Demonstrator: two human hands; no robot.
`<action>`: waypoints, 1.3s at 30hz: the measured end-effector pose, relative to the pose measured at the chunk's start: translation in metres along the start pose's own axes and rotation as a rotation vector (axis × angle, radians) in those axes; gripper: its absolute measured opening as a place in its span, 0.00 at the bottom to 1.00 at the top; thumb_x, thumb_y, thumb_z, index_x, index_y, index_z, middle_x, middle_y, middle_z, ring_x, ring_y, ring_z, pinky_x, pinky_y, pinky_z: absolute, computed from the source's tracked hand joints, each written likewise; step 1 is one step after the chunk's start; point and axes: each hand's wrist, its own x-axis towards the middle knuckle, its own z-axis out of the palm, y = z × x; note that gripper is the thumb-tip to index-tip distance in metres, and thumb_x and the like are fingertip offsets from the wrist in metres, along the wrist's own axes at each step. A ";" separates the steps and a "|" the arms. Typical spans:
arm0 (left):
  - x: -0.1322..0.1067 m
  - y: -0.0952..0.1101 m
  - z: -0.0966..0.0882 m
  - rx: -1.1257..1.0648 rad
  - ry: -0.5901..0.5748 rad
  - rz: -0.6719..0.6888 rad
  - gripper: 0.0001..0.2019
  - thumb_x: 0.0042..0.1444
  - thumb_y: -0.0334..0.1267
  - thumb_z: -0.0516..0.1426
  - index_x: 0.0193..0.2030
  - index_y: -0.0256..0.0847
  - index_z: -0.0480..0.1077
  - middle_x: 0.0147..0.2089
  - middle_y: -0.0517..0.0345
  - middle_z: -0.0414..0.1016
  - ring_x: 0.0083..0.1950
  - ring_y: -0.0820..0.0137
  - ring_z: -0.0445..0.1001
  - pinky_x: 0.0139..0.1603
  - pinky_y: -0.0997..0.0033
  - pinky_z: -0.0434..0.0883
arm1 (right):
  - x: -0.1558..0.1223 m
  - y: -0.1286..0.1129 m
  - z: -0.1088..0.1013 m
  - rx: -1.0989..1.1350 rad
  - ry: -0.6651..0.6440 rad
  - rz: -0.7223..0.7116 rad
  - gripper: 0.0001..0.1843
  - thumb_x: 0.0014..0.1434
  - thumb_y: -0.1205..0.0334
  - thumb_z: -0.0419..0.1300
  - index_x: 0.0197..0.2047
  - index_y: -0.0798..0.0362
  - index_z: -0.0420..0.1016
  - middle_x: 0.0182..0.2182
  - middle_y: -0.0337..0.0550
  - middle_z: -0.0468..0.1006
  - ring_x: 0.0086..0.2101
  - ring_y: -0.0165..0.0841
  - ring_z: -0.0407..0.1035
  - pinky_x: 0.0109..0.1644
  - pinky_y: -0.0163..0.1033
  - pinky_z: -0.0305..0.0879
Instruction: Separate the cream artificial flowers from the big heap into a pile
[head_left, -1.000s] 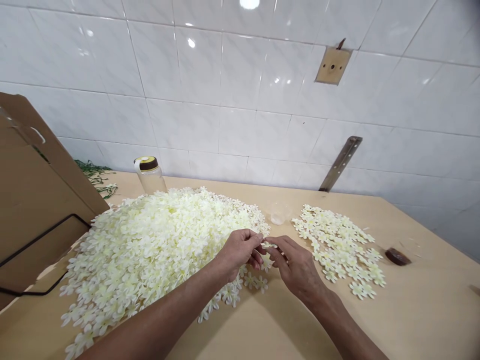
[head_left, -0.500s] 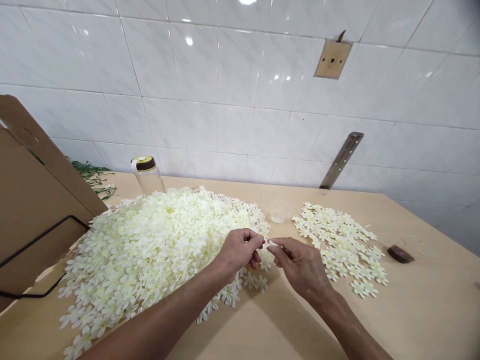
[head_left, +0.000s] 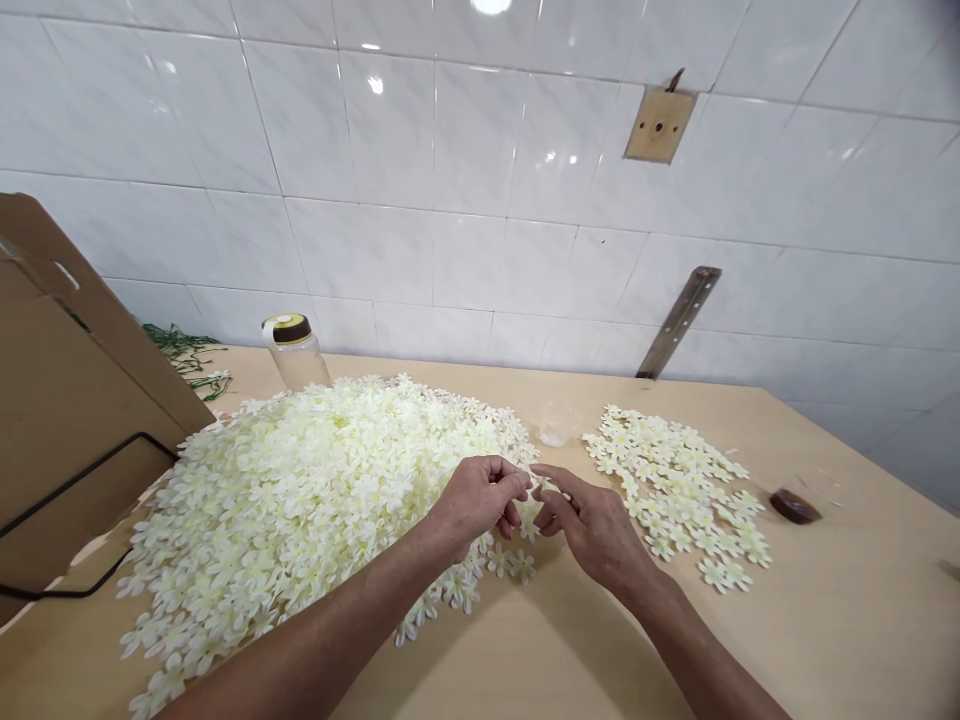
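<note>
Left hand (head_left: 480, 497): fingertips pinched on a small cream flower (head_left: 534, 484), at the big flower heap's (head_left: 315, 490) 4 o'clock edge.
Right hand (head_left: 592, 525): touching the same flower from 3 o'clock, fingers curled; grip unclear.
Smaller pile (head_left: 675, 490): at 3 o'clock of the hands, flat on the worktop (head_left: 825, 620).
Bottle (head_left: 294, 350): at 12 o'clock of the heap.

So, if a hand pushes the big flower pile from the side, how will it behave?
The big pile is made of loose, thin, flat flowers, so it would probably spread and slide apart, not move as one body. The flowers look very light; a few already lie scattered at its edge. The smooth table likely lets them slip easily.
</note>
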 end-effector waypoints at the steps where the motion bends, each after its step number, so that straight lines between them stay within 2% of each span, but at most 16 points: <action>1: 0.000 0.001 -0.001 0.002 -0.002 0.001 0.08 0.57 0.37 0.58 0.29 0.37 0.71 0.20 0.58 0.71 0.18 0.75 0.67 0.20 0.75 0.67 | 0.000 0.001 -0.001 0.011 -0.006 0.004 0.18 0.67 0.56 0.53 0.57 0.49 0.74 0.23 0.36 0.81 0.25 0.34 0.77 0.36 0.38 0.74; 3: -0.001 0.003 -0.002 0.003 -0.006 0.002 0.08 0.58 0.37 0.58 0.29 0.37 0.71 0.19 0.59 0.71 0.18 0.75 0.67 0.20 0.75 0.67 | 0.001 0.001 -0.002 0.022 -0.021 0.020 0.16 0.66 0.55 0.55 0.52 0.49 0.77 0.21 0.36 0.79 0.22 0.34 0.76 0.32 0.37 0.73; 6: -0.002 0.007 -0.002 -0.005 -0.003 0.003 0.08 0.58 0.36 0.58 0.28 0.37 0.70 0.19 0.60 0.69 0.18 0.75 0.67 0.20 0.75 0.67 | 0.000 -0.001 -0.003 0.004 -0.062 0.043 0.13 0.65 0.52 0.57 0.38 0.49 0.79 0.17 0.36 0.77 0.19 0.34 0.74 0.27 0.36 0.71; 8: -0.004 0.009 -0.002 -0.010 0.001 0.002 0.08 0.58 0.35 0.58 0.28 0.37 0.70 0.19 0.60 0.69 0.18 0.75 0.67 0.19 0.76 0.66 | -0.001 -0.005 -0.004 -0.022 -0.078 0.059 0.17 0.65 0.50 0.56 0.30 0.49 0.75 0.14 0.35 0.74 0.17 0.33 0.72 0.23 0.35 0.69; 10: -0.004 0.010 -0.001 -0.015 0.005 -0.002 0.08 0.57 0.34 0.58 0.28 0.37 0.69 0.20 0.60 0.69 0.18 0.75 0.67 0.19 0.76 0.66 | -0.002 -0.008 -0.003 -0.039 -0.055 0.101 0.22 0.67 0.46 0.52 0.26 0.49 0.69 0.13 0.34 0.71 0.13 0.31 0.68 0.18 0.34 0.65; 13: -0.003 0.008 -0.001 -0.024 0.008 -0.007 0.08 0.57 0.35 0.58 0.28 0.37 0.69 0.21 0.59 0.70 0.19 0.75 0.68 0.18 0.76 0.66 | -0.001 -0.007 -0.004 -0.021 0.049 0.147 0.25 0.70 0.43 0.44 0.27 0.49 0.66 0.16 0.34 0.71 0.10 0.28 0.63 0.15 0.34 0.61; 17: -0.001 0.005 -0.001 -0.030 0.007 0.010 0.08 0.56 0.35 0.59 0.28 0.36 0.70 0.26 0.56 0.73 0.21 0.75 0.70 0.18 0.76 0.66 | 0.005 0.010 -0.007 0.092 0.136 0.094 0.23 0.68 0.41 0.48 0.38 0.51 0.73 0.23 0.37 0.74 0.16 0.28 0.65 0.21 0.35 0.66; 21: 0.000 0.003 -0.001 -0.023 -0.004 0.014 0.08 0.56 0.38 0.61 0.29 0.36 0.71 0.28 0.55 0.75 0.21 0.76 0.70 0.18 0.77 0.66 | 0.011 0.021 -0.011 0.372 0.081 0.126 0.24 0.61 0.39 0.59 0.46 0.52 0.75 0.38 0.48 0.80 0.32 0.36 0.77 0.38 0.45 0.78; 24: 0.001 0.001 -0.002 -0.022 -0.011 0.012 0.08 0.55 0.38 0.61 0.29 0.36 0.72 0.30 0.53 0.77 0.22 0.75 0.71 0.19 0.77 0.67 | 0.012 0.017 -0.015 0.575 0.112 0.196 0.25 0.58 0.41 0.64 0.47 0.52 0.73 0.47 0.53 0.79 0.39 0.43 0.79 0.48 0.53 0.77; 26: 0.001 0.001 -0.002 -0.019 -0.013 0.009 0.08 0.54 0.38 0.61 0.29 0.36 0.72 0.29 0.53 0.77 0.22 0.75 0.71 0.19 0.77 0.67 | 0.011 0.013 -0.018 0.629 0.113 0.223 0.25 0.57 0.42 0.65 0.48 0.53 0.72 0.43 0.53 0.80 0.36 0.41 0.80 0.44 0.51 0.78; 28: 0.001 0.001 -0.002 -0.015 -0.012 0.002 0.07 0.54 0.37 0.61 0.29 0.36 0.72 0.29 0.53 0.76 0.22 0.75 0.71 0.19 0.77 0.67 | 0.010 0.010 -0.021 0.648 0.094 0.236 0.24 0.59 0.42 0.64 0.46 0.54 0.71 0.36 0.49 0.80 0.29 0.37 0.78 0.34 0.44 0.79; 29: 0.001 0.001 -0.001 -0.013 -0.012 0.001 0.07 0.54 0.37 0.61 0.29 0.36 0.72 0.29 0.53 0.76 0.22 0.75 0.71 0.19 0.77 0.67 | 0.009 0.009 -0.022 0.646 0.090 0.243 0.23 0.59 0.41 0.62 0.43 0.54 0.71 0.31 0.45 0.79 0.24 0.33 0.75 0.27 0.39 0.76; 31: 0.000 0.002 -0.001 -0.011 -0.015 0.006 0.07 0.54 0.37 0.60 0.29 0.36 0.71 0.31 0.53 0.77 0.22 0.75 0.71 0.18 0.77 0.66 | 0.008 0.006 -0.023 0.621 0.109 0.263 0.23 0.60 0.39 0.59 0.38 0.52 0.68 0.23 0.35 0.71 0.15 0.27 0.65 0.14 0.31 0.62; 34: 0.000 0.002 -0.001 -0.012 -0.016 0.010 0.07 0.54 0.37 0.61 0.29 0.36 0.71 0.33 0.52 0.77 0.22 0.76 0.71 0.18 0.77 0.66 | 0.008 0.002 -0.021 0.597 0.172 0.311 0.23 0.61 0.37 0.57 0.33 0.50 0.64 0.18 0.28 0.58 0.11 0.21 0.49 0.10 0.27 0.42; 36: 0.000 0.002 -0.001 -0.011 -0.016 0.002 0.08 0.54 0.37 0.61 0.29 0.36 0.71 0.32 0.53 0.76 0.22 0.76 0.72 0.17 0.78 0.66 | 0.009 0.000 -0.018 0.609 0.212 0.347 0.21 0.62 0.40 0.56 0.31 0.50 0.62 0.18 0.27 0.53 0.13 0.21 0.46 0.12 0.27 0.39; 39: 0.000 0.001 0.000 -0.003 -0.025 -0.009 0.08 0.53 0.38 0.62 0.28 0.36 0.71 0.31 0.54 0.76 0.22 0.76 0.71 0.17 0.78 0.65 | 0.010 -0.001 -0.013 0.586 0.216 0.334 0.14 0.62 0.52 0.55 0.29 0.50 0.61 0.18 0.28 0.52 0.15 0.22 0.47 0.14 0.28 0.41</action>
